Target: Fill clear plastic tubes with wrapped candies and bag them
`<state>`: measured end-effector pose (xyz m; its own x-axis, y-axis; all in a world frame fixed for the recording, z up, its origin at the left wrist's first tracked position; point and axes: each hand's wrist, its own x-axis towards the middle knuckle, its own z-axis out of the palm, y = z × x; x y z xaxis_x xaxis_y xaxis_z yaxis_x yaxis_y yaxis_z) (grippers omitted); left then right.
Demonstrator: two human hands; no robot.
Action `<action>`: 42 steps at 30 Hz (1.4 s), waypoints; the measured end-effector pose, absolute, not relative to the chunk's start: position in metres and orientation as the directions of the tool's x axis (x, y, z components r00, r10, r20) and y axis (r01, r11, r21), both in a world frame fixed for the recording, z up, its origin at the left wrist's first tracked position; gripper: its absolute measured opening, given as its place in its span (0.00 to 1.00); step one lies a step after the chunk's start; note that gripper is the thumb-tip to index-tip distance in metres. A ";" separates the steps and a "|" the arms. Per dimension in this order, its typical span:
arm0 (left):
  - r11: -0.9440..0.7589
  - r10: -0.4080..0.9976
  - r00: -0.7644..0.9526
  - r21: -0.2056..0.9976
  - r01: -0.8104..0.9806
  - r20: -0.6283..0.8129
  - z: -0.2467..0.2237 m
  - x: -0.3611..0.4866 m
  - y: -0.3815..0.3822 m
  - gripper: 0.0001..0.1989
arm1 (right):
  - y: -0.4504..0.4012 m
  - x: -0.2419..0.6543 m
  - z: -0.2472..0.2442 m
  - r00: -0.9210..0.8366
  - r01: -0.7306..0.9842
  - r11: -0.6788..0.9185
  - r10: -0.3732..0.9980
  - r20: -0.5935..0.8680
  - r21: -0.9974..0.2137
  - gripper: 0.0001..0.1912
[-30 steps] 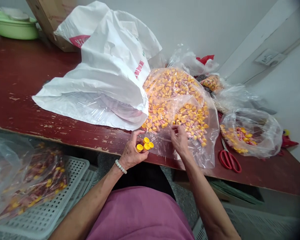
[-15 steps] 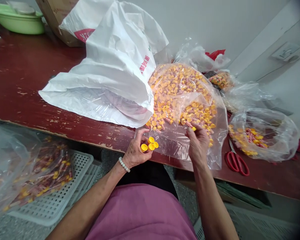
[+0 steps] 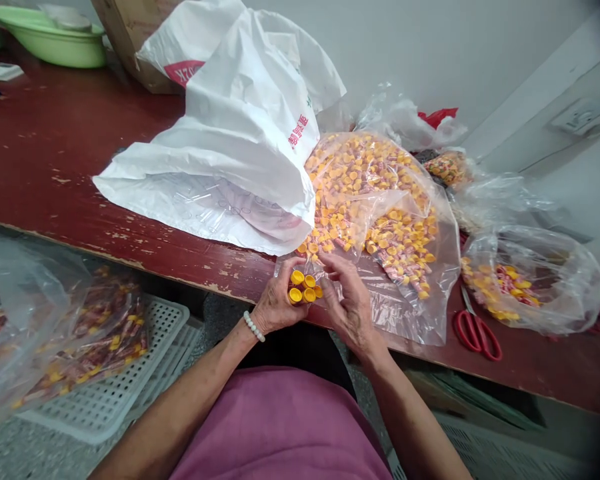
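Left hand: the person's left hand point(image 3: 279, 305) closes around an upright bundle of small tubes with round yellow caps point(image 3: 309, 281), just beside the near right corner of the crumpled white sack with red print point(image 3: 245, 127).
Right hand: fingers bent at the bundle's right edge — whether they grip a piece, one cannot tell.
Loose pieces: more yellow-capped tubes lie in a wide clear plastic bag point(image 3: 443, 267), directly right of the sack.
Red-handled scissors point(image 3: 476, 335): on the worn dark red table point(image 3: 45, 147), well right of the sack.
Step in hand: apparently evening up or adding to the handful — work that calls for a steady left hold and light right fingertips.
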<state>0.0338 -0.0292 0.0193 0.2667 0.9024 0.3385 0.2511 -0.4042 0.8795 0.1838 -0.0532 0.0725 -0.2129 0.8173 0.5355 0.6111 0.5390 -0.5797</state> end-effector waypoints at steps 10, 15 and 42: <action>-0.367 0.919 0.232 0.907 0.205 0.319 0.015 0.032 -0.024 0.35 | -0.058 0.175 0.075 -0.392 0.783 0.480 0.875 0.286 -0.395 0.17; -0.161 0.959 0.233 0.987 -0.014 0.160 0.025 0.029 -0.030 0.36 | -0.059 0.187 0.072 -0.365 0.680 0.536 0.839 0.403 -0.500 0.39; -0.001 0.880 -0.422 0.889 -0.459 -0.217 0.043 -0.195 -0.083 0.33 | -0.054 0.080 0.033 -0.670 0.496 0.795 0.606 0.429 -0.348 0.36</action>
